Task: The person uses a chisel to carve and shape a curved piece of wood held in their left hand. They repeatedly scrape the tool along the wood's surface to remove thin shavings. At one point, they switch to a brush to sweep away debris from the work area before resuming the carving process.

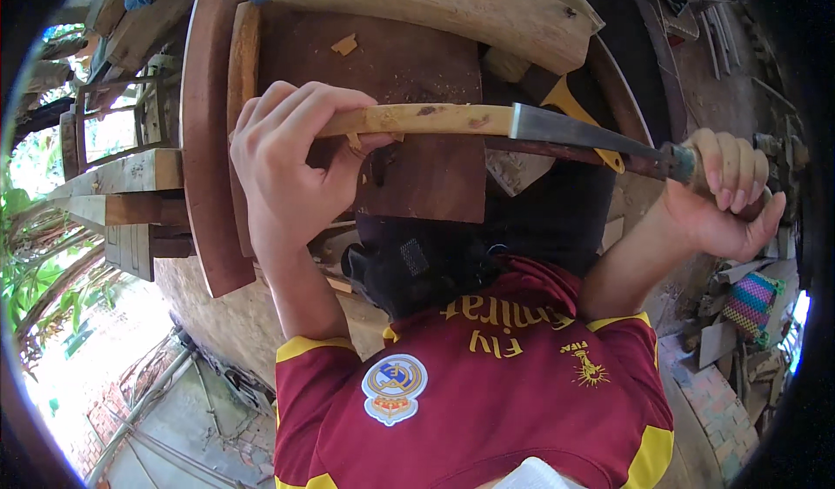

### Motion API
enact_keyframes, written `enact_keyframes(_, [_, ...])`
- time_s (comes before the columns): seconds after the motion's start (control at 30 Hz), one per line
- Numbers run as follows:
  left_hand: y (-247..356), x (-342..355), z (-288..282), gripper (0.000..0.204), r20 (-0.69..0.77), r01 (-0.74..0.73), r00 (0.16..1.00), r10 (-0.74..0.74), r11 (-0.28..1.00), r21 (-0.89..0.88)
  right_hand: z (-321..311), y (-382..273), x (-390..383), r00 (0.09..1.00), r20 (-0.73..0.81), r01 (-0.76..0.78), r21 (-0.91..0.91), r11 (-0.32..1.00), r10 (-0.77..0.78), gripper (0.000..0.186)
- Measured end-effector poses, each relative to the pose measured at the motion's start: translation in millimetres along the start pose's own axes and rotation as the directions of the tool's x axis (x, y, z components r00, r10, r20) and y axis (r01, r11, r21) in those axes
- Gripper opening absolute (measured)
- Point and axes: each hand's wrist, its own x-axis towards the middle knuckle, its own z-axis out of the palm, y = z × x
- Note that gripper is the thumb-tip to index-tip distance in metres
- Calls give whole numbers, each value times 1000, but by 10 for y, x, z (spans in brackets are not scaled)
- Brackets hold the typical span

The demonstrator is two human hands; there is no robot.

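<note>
My left hand [291, 163] is closed around a light wooden strip [444, 119] held crosswise above a reddish-brown board [422, 180]. A small shaving hangs from the strip near my fingers. My right hand [722, 189] grips the handle of a long metal blade [578, 132], whose far end overlaps the strip's right part; whether they touch is unclear. Behind the blade are a dark reddish bar [548, 148] and a yellow flat piece [565, 96], both partly hidden. A small wood chip [344, 45] lies on the board.
A thick plank [426, 6] lies across the top, a long reddish timber [209, 133] along the left. Stacked lumber [130, 185] stands farther left, beside bright foliage. A woven multicolored basket [752, 306] and wood offcuts are at the right. My lap in dark clothing is below the board.
</note>
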Motion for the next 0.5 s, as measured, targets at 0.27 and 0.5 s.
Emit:
enact_keyframes(0.27, [32, 13, 9, 21, 14, -11, 1000, 11, 1000, 9, 228, 461, 65, 994, -106, 7, -43, 999, -11, 25])
enact_keyframes(0.5, [6, -16, -1, 21, 0, 12, 1000, -12, 1000, -1, 153, 217, 55, 996, -82, -41, -38, 998, 38, 26])
